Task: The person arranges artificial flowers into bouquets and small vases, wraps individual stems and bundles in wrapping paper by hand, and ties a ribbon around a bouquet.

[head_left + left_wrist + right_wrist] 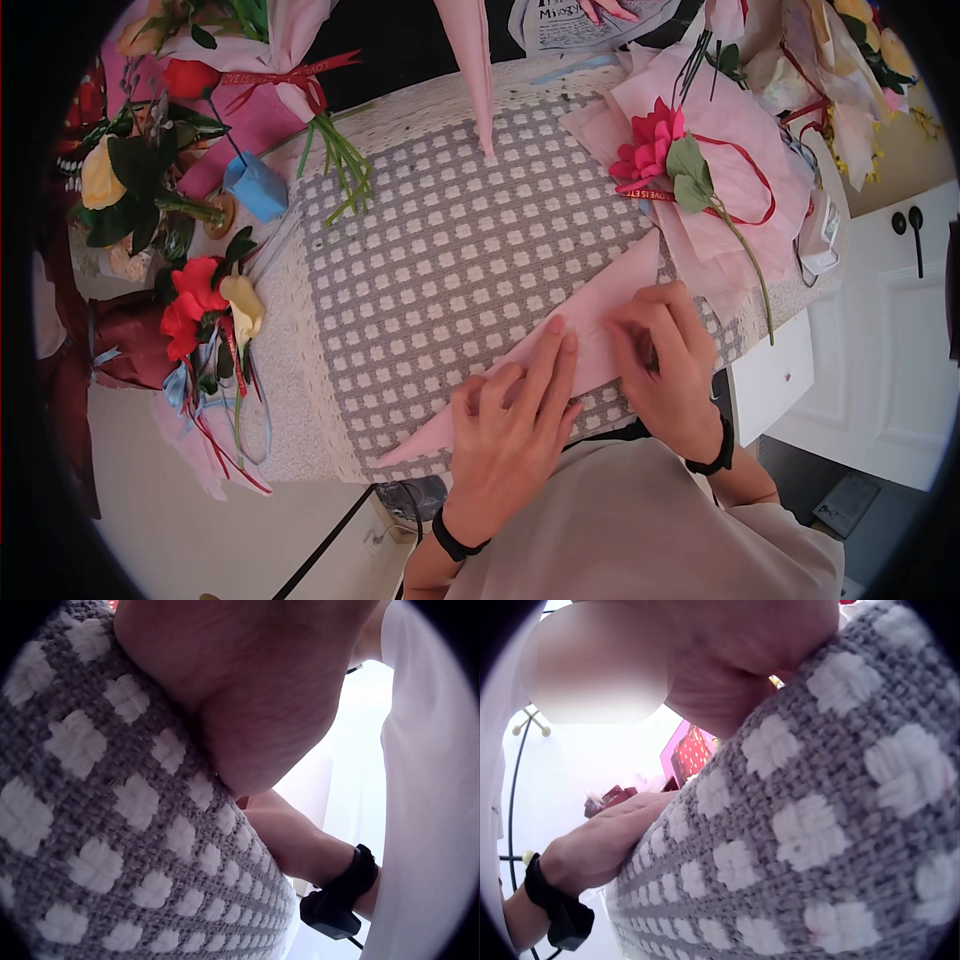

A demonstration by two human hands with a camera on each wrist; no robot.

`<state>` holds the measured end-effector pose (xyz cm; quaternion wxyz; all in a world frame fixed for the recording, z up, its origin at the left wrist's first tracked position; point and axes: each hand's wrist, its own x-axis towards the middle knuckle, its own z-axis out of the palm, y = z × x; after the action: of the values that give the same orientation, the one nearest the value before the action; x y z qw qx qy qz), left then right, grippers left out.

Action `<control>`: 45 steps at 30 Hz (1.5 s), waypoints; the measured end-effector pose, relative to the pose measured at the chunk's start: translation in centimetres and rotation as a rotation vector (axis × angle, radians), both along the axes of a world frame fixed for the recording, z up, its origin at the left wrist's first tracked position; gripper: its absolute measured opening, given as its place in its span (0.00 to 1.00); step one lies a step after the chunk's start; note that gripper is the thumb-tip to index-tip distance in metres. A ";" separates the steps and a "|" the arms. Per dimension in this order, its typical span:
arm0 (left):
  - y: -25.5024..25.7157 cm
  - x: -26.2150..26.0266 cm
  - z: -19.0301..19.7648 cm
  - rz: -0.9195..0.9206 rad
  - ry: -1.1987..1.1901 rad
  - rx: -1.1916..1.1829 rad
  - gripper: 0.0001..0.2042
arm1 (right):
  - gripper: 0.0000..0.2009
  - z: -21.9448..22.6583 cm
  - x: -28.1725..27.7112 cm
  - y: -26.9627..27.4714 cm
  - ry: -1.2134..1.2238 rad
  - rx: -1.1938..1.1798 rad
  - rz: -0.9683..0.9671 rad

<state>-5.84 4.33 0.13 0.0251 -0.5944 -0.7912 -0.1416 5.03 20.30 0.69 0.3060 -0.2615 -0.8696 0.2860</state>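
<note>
A long pink paper sheet [600, 305], folded to a narrow point, lies slantwise on the grey-and-white checked tablecloth [450, 250] near the table's front edge. My left hand [520, 400] presses on it with straight fingers pointing up and right. My right hand [665, 345] rests flat on the same sheet just to the right, fingers slightly bent, fingertips close to the left hand's. In the left wrist view the heel of the left hand [247, 712] sits on the cloth [112, 847]. The right wrist view shows the right palm [742, 652] against the cloth [817, 825]; the paper is hidden there.
A red flower [655, 145] with red ribbon lies on pink wrap at the right. Red and yellow flowers [205, 300] lie at the left edge, with a blue block [255, 185] and green stems [340, 160] behind. A white cabinet [880, 350] stands right of the table.
</note>
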 end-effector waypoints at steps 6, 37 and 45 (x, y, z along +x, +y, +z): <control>-0.2 0.3 -0.3 0.004 -0.062 -0.019 0.31 | 0.11 0.7 2.1 -0.7 -0.022 0.457 0.284; -1.6 -1.2 -0.3 -0.099 0.058 -0.066 0.38 | 0.43 1.8 2.1 0.5 -0.466 0.433 0.580; -1.5 -1.5 0.0 -0.143 0.096 -0.115 0.44 | 0.45 0.8 2.9 1.1 -0.476 0.302 0.606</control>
<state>-7.34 2.88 0.17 0.0187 -0.6559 -0.7515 -0.0685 7.88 21.40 1.53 0.0333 -0.0046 -0.9859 0.1637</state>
